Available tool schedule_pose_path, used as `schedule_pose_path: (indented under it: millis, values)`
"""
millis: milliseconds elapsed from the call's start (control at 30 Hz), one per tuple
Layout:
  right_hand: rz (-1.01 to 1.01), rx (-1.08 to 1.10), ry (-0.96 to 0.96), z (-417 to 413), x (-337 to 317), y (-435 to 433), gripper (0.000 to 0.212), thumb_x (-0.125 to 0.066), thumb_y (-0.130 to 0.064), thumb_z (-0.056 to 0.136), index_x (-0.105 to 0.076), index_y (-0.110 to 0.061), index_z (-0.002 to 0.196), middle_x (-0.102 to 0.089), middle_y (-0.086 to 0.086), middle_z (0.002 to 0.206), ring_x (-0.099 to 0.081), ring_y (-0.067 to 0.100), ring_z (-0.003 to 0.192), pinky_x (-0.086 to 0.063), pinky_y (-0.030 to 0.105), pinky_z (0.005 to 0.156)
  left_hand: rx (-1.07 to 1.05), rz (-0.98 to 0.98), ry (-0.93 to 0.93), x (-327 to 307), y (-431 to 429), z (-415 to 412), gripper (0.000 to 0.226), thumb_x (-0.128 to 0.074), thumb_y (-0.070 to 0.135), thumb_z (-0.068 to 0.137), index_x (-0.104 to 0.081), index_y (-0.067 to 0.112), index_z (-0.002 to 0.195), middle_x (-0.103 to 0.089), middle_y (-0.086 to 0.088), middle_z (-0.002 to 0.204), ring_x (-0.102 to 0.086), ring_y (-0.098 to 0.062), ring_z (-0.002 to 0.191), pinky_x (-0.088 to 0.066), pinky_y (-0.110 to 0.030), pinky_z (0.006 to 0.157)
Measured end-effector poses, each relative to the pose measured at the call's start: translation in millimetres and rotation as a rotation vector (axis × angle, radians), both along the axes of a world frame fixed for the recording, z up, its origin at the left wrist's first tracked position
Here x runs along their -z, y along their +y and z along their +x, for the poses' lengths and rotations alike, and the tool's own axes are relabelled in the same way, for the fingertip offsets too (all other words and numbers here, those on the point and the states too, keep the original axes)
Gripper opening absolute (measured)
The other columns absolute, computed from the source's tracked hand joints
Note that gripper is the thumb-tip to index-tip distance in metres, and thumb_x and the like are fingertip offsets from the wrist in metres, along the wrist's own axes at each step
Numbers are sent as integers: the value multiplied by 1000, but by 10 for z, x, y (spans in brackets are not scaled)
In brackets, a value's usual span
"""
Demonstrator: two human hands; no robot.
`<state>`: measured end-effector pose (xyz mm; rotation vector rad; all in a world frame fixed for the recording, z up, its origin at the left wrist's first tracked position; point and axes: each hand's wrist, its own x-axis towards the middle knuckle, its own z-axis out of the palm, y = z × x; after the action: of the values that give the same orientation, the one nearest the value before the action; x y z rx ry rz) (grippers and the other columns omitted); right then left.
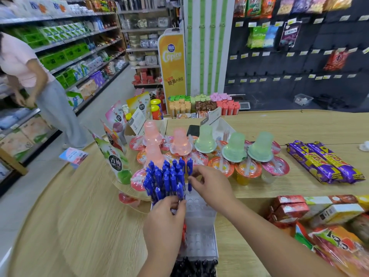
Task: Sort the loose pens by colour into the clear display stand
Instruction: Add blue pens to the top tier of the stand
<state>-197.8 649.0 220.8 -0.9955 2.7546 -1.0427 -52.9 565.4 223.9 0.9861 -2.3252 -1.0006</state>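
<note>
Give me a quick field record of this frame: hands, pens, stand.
left hand: grips blue pen bundle near its lower end
right hand: pinches single blue pen, upright, tip at the stand
display stand: clear, stepped, open holes showing
black pens: in nearest row
red pens: mostly hidden behind left hand
surface: wooden counter
</note>
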Motion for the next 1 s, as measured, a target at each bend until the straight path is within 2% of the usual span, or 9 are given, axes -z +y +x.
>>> schedule_pose_path:
  millis: [167,267,367,500,600,733,867,933,1000]
  values:
    - [-34,7,-55,15,-3,58,16,-62,-41,88,-66,-33,101,-64,-19,93,-55,-2,72,-50,25,65,19,14,11,-6,-39,45,10,-71,41,85,-74,33,90,-69,18,81,-62,5,73,-51,-23,63]
    - [-76,33,-98,75,-18,199,21,-63,-38,88,-65,-34,109,-64,-23,98,-56,-4,73,-50,20,68,16,65,56,-69,-102,140,9,-73,42,83,-72,34,87,-70,19,77,-64,4,73,-54,-26,64]
    - [-115,79,-121,201,10,436,24,-63,-36,89,-64,-34,113,-64,-24,100,-57,0,69,-53,24,68,-23,111,108,-151,-186,309,8,-76,39,81,-70,35,82,-70,18,74,-64,2,71,-52,-24,64]
    - [-201,153,-149,511,128,825,17,-64,-32,89,-68,-32,105,-67,-21,92,-60,5,70,-52,28,66,-2,156,179,-158,-158,625,8,-78,30,80,-71,34,78,-69,20,73,-62,-2,65,-47,-16,62]
    - [-264,230,-155,847,316,1129,12,-66,-25,88,-70,-31,98,-67,-21,85,-60,4,72,-47,20,64,54,186,210,-34,5,901,13,-78,23,81,-73,34,77,-68,17,70,-59,-4,60,-45,-8,58]
    - [-303,334,-209,1325,725,1490,10,-67,-20,88,-68,-30,90,-66,-20,79,-60,5,68,-42,10,59,134,192,235,297,360,1286,21,-78,14,80,-72,34,74,-68,11,68,-58,-8,60,-45,-9,57]
    - [-267,441,-368,1832,1290,1825,13,-66,-23,89,-66,-35,85,-65,-18,79,-58,8,65,-43,14,58,239,153,108,920,783,1666,19,-78,24,79,-70,40,72,-65,17,71,-58,-7,60,-44,-9,56]
    - [-198,497,-424,2060,1640,1949,13,-66,-23,89,-65,-36,84,-65,-17,77,-58,8,64,-46,17,58,271,218,-60,1406,956,1804,12,-77,31,79,-70,40,74,-66,20,75,-59,-6,60,-49,-16,56]
    - [-78,529,-489,2259,2041,2010,11,-66,-25,89,-65,-36,86,-65,-18,75,-60,5,66,-48,19,60,303,292,-262,1900,1097,1866,16,-79,31,80,-68,42,79,-66,21,78,-60,-6,61,-53,-24,60]
